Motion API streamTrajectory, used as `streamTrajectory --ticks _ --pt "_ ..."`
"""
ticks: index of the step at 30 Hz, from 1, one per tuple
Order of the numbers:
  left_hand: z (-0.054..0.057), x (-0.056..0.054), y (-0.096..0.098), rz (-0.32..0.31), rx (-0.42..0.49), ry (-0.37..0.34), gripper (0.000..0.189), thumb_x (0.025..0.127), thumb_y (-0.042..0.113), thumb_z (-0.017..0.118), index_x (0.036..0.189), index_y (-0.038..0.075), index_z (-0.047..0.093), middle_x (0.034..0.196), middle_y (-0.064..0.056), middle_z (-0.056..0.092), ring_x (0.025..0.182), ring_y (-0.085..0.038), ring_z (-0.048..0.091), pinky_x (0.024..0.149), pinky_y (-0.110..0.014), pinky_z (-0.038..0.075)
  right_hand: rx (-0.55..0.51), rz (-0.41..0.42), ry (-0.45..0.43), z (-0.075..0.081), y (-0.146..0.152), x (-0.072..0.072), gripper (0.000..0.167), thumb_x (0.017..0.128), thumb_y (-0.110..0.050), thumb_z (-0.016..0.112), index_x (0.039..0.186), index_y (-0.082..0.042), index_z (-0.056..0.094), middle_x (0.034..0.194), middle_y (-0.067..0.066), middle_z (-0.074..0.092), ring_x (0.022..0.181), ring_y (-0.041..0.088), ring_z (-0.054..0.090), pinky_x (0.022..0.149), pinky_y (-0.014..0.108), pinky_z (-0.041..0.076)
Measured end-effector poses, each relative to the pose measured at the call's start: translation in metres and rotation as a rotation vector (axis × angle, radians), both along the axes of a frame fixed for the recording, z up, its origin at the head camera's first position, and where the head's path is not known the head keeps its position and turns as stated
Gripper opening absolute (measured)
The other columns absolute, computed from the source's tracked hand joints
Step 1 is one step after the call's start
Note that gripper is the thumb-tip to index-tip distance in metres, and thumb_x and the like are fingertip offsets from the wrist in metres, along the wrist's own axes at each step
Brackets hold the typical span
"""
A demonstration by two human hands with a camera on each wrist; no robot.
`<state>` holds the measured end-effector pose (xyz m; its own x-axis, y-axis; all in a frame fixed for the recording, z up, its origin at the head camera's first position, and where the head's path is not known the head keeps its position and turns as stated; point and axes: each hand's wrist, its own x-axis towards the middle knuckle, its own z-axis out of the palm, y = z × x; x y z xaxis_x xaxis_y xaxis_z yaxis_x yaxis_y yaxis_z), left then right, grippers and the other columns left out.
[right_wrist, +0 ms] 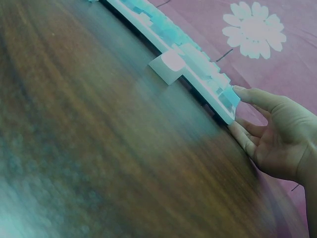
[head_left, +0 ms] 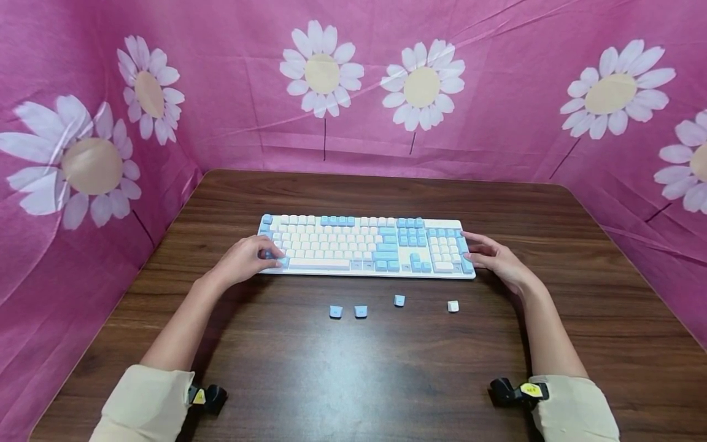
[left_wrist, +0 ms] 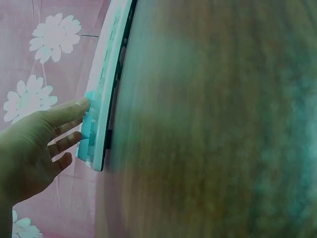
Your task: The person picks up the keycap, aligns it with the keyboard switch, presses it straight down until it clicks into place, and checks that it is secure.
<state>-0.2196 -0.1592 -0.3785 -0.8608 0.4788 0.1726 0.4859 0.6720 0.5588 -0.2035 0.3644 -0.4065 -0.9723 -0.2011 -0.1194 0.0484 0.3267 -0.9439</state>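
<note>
A white-and-blue keyboard [head_left: 367, 247] lies across the middle of the dark wooden table [head_left: 353, 368], its long side facing the person. The two hands are well apart, one at each end of it. The left hand [head_left: 247, 259] rests on the keyboard's left end, its fingers laid over the blue keys at the near left corner; from the left wrist view the fingers [left_wrist: 69, 111] look nearly straight, their tips touching the edge keys, not wrapped round anything. The right hand [head_left: 494, 256] sits against the right end, beside the number pad; in the right wrist view the thumb [right_wrist: 257, 96] touches the top corner of the case and the other fingers lie along its side, lightly bent. I cannot tell whether this hand truly grips the case or only rests against it.

On the table in front of the keyboard, nearer the person, lie four loose keycaps in a rough row: two blue keycaps [head_left: 348, 311] close together, a third blue keycap [head_left: 399, 300] a little further right, and a white keycap [head_left: 453, 306] nearest the right hand. None touches the keyboard or a hand.

Pink cloth printed with white daisies [head_left: 420, 86] hangs round the table on three sides. Beige sleeves cover both forearms.
</note>
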Motion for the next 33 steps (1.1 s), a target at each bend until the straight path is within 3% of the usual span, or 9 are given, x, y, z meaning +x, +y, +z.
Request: streamTrajectory --ticks 7,12,23,29,33 --pt "0.000 -0.002 -0.001 0.009 0.007 -0.021 0.013 0.077 0.011 0.075 0.088 0.006 0.070 0.078 0.002 0.061 0.069 -0.014 0.048 0.062 -0.031 0.039 0.009 -0.003 0.005 0.000 0.000 0.001 0.062 0.089 -0.022 0.063 0.143 -0.011 0.033 0.129 0.025 0.038 0.101 0.009 0.052 0.080 0.020 0.044" --pt "0.002 -0.006 -0.002 -0.002 0.024 -0.089 0.014 0.076 0.009 0.076 0.086 0.004 0.069 0.076 0.001 0.062 0.067 -0.014 0.049 0.060 -0.029 0.041 0.004 -0.012 -0.013 0.000 -0.001 0.001 0.063 0.089 -0.021 0.062 0.143 -0.010 0.031 0.127 0.023 0.038 0.099 0.009 0.052 0.080 0.022 0.045" --pt "0.014 -0.031 -0.004 -0.077 -0.011 -0.380 0.016 0.073 0.014 0.078 0.083 0.004 0.070 0.086 -0.003 0.065 0.078 -0.015 0.052 0.073 -0.030 0.042 0.008 -0.013 -0.018 0.003 -0.002 0.002 0.065 0.089 -0.022 0.063 0.144 -0.009 0.030 0.127 0.024 0.038 0.098 0.008 0.053 0.080 0.022 0.045" --pt "0.015 -0.037 -0.005 -0.141 -0.041 -0.390 0.015 0.072 0.011 0.079 0.079 0.002 0.070 0.074 0.001 0.060 0.069 -0.012 0.047 0.065 -0.027 0.040 0.009 -0.018 -0.016 0.001 -0.003 0.001 0.064 0.089 -0.020 0.062 0.144 -0.009 0.030 0.126 0.024 0.039 0.097 0.008 0.053 0.079 0.021 0.045" --pt "0.018 -0.039 -0.002 -0.133 -0.058 -0.428 0.014 0.071 0.008 0.079 0.078 0.002 0.069 0.066 0.002 0.054 0.066 -0.012 0.044 0.062 -0.025 0.038 0.007 -0.018 -0.013 0.001 -0.001 0.001 0.064 0.089 -0.021 0.063 0.144 -0.009 0.031 0.126 0.024 0.039 0.097 0.008 0.053 0.079 0.021 0.045"
